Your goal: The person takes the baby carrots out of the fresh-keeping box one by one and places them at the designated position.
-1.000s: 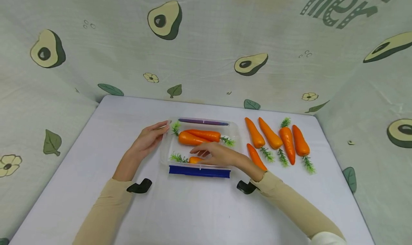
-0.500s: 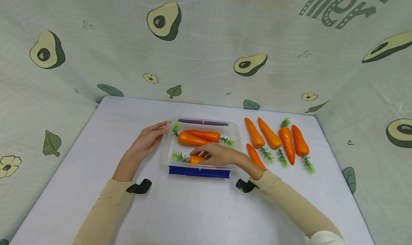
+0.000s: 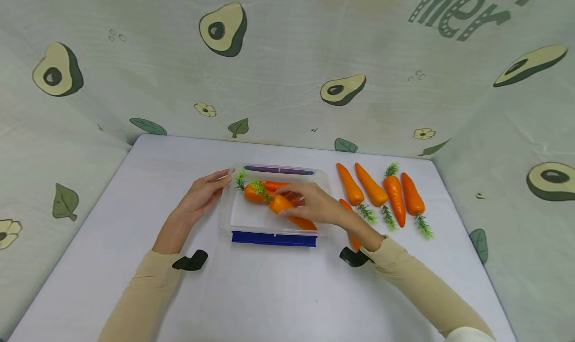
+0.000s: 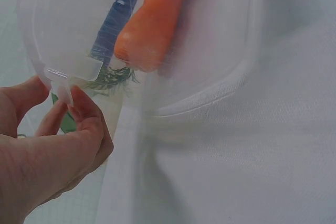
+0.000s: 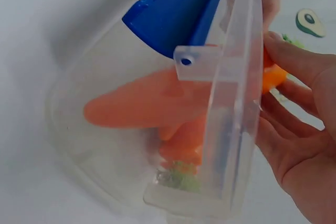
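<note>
A clear plastic box [image 3: 247, 218] with blue side latches stands on the white table. My left hand [image 3: 202, 194] pinches the box's left rim, and the left wrist view shows the thumb and fingers at a tab [image 4: 63, 88] there. Inside the box my right hand [image 3: 316, 202] grips an orange toy carrot [image 3: 279, 203] by its thick end. Its leafy top points up and left, while its tip slants toward the box's front right corner. Behind it lie two other carrots, one thick-ended [image 3: 254, 193] and one slimmer [image 3: 275, 185], partly covered by the held carrot and my fingers.
Several carrots, among them a tall one [image 3: 395, 199], lie to the right of the box. Another carrot [image 3: 355, 242] is mostly hidden under my right forearm. The front latch [image 3: 274, 239] hangs folded outward. Printed cloth [image 3: 278, 57] walls surround the table.
My right hand has lifted the carrot from along the box's front side and brought its leafy end back over the other two. My left hand has stayed at the rim.
</note>
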Action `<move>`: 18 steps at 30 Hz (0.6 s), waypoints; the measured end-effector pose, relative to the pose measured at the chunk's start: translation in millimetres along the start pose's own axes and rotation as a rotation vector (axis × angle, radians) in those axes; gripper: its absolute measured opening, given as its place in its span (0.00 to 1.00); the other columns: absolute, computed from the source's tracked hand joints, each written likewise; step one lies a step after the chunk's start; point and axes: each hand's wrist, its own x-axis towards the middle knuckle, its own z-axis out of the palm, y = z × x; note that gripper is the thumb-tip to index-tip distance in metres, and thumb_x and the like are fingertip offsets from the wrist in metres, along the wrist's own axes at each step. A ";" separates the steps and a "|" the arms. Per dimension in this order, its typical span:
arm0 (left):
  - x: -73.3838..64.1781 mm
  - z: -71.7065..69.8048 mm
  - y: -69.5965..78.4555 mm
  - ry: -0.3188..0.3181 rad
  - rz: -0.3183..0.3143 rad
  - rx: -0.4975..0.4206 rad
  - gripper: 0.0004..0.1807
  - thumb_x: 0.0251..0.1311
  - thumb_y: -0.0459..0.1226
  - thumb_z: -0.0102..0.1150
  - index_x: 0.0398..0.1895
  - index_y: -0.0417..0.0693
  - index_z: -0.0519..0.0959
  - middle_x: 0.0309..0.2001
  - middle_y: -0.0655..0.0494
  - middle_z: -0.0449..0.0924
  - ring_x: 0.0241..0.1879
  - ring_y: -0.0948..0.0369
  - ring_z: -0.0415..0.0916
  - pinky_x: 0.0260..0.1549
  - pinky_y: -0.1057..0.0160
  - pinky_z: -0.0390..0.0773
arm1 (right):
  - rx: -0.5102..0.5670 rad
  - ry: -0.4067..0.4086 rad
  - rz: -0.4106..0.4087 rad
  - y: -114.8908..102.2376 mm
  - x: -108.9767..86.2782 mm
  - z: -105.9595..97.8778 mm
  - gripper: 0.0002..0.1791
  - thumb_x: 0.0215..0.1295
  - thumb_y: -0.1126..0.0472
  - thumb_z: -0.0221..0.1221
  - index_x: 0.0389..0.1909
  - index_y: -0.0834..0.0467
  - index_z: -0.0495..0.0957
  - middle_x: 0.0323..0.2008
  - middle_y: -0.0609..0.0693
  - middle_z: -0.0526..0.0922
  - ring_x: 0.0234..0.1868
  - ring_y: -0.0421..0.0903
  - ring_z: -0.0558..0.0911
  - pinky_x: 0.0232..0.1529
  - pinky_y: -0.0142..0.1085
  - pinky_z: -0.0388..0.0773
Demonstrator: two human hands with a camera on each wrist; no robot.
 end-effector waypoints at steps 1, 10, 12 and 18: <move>0.5 -0.2 -0.1 0.001 -0.004 0.007 0.33 0.75 0.38 0.59 0.79 0.44 0.62 0.73 0.52 0.61 0.56 0.69 0.67 0.56 0.75 0.71 | -0.008 0.024 0.002 -0.8 -1.4 -1.9 0.27 0.64 0.61 0.72 0.63 0.63 0.78 0.57 0.56 0.82 0.53 0.52 0.83 0.52 0.48 0.84; 0.3 0.6 0.5 0.000 -0.013 0.004 0.33 0.75 0.37 0.59 0.80 0.44 0.61 0.74 0.53 0.60 0.55 0.70 0.67 0.68 0.68 0.64 | 0.062 0.257 0.003 -6.2 -9.6 -16.5 0.27 0.63 0.62 0.73 0.62 0.63 0.79 0.57 0.56 0.83 0.54 0.53 0.84 0.52 0.51 0.83; 0.6 0.4 0.3 -0.001 -0.012 -0.006 0.34 0.74 0.37 0.59 0.79 0.44 0.61 0.72 0.55 0.62 0.54 0.70 0.68 0.65 0.69 0.67 | 0.082 0.306 -0.002 -9.3 -11.4 -20.3 0.27 0.62 0.64 0.73 0.62 0.64 0.78 0.57 0.57 0.83 0.54 0.54 0.84 0.52 0.48 0.84; -0.6 0.5 1.4 0.000 -0.009 -0.021 0.33 0.74 0.36 0.59 0.79 0.43 0.62 0.73 0.56 0.60 0.51 0.70 0.66 0.50 0.77 0.72 | 0.117 0.409 0.055 -18.0 -20.9 -34.2 0.27 0.65 0.62 0.71 0.64 0.60 0.77 0.58 0.54 0.82 0.55 0.52 0.84 0.50 0.36 0.84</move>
